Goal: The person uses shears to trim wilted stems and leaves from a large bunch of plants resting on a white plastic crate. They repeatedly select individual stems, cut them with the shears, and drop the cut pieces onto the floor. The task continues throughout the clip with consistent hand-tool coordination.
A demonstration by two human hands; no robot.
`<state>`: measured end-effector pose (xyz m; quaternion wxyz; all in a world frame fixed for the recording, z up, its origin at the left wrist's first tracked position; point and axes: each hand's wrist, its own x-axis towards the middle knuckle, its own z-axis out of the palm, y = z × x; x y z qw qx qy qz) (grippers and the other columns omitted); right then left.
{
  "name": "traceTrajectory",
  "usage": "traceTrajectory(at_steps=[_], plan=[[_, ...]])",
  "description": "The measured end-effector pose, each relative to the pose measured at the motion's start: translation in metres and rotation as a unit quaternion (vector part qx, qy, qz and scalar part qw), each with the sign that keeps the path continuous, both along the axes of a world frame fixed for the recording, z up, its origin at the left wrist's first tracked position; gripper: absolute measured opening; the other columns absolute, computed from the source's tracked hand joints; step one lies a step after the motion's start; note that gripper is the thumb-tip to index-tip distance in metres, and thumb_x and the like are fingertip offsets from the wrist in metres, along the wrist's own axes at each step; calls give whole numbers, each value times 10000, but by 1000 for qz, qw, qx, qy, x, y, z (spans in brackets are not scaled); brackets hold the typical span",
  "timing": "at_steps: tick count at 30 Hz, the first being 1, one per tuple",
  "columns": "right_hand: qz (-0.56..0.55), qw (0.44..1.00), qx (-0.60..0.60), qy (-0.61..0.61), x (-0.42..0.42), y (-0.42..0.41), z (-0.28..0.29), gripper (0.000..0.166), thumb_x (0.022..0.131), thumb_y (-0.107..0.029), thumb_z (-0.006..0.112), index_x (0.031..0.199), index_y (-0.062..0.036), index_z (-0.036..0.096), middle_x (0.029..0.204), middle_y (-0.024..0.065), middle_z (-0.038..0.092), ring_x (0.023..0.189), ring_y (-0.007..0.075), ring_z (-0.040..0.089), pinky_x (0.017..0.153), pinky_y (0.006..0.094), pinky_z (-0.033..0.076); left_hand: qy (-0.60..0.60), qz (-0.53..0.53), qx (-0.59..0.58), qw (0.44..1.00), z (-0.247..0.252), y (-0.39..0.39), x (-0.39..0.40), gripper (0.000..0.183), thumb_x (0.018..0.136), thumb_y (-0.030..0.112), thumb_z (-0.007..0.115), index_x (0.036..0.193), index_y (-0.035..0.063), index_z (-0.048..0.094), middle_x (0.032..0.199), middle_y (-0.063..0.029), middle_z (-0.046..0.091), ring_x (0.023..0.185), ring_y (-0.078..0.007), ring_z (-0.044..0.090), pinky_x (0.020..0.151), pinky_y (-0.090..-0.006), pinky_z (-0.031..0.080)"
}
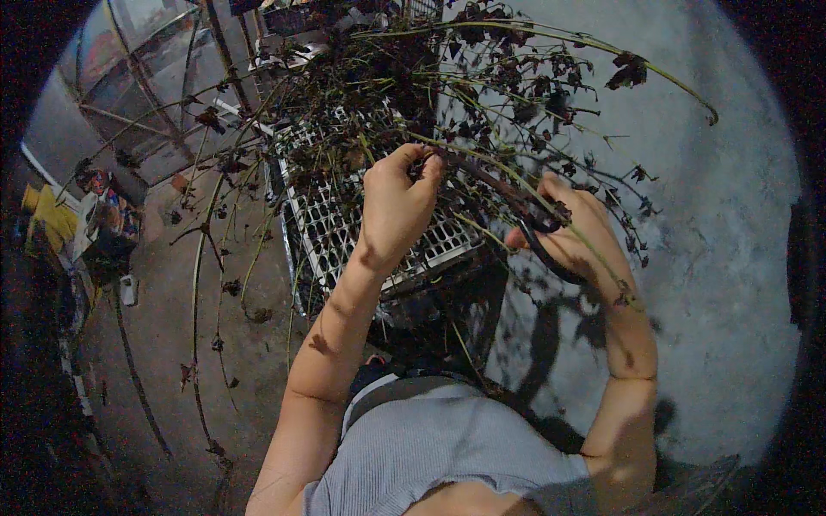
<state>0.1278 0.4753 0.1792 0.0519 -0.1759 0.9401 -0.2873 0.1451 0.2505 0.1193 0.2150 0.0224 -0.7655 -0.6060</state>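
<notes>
My left hand [400,187] is over the white plastic lattice [316,238], thumb and forefinger pinched on a small dark bit of plant. To its right, my right hand [577,226] is closed around a dark cutting tool [552,258] with a curved black handle, which looks like shears. A long dark length [493,180] runs between the hands; whether it is blade or stem is unclear. Thin green stems [523,180] cross in front of the right hand. A tangle of dried plants [387,84] with withered dark leaves covers the far part of the lattice.
A pale wall [710,258] rises close on the right. Long stems [197,290] hang out to the left above the concrete floor [258,374]. A metal-framed gate [148,84] stands at the far left, with a bag of mixed items [106,219] and yellow cloth [48,216] nearby.
</notes>
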Motion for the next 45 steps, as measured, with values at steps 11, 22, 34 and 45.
traceTrajectory(at_steps=[11,22,34,45], plan=[[-13,991,27,127,17,-18,17,483,542,-289,808,800,-5,515,668,108,577,597,237,558,585,344,430,58,33,117,991,13,-22,7,217,853,193,574,853,-23,599,602,1,534,523,-68,435,478,-239,369],[20,990,-40,131,-63,-18,2,192,794,-90,635,825,-43,452,695,43,577,724,114,613,559,239,470,228,146,165,948,31,-56,-88,300,734,232,762,760,27,544,692,4,575,587,-58,474,530,-188,376],[68,975,96,188,-85,-66,28,562,667,-467,753,859,-11,487,693,124,561,634,175,503,607,311,428,110,33,295,949,21,-55,-80,149,739,62,688,831,25,577,692,-1,584,543,-35,486,465,-189,370],[142,963,77,213,-96,-73,44,384,698,-270,750,760,-18,467,618,96,587,571,134,522,534,292,416,123,21,221,967,18,-50,-83,103,766,73,655,825,15,593,658,10,576,522,-30,472,460,-187,373]])
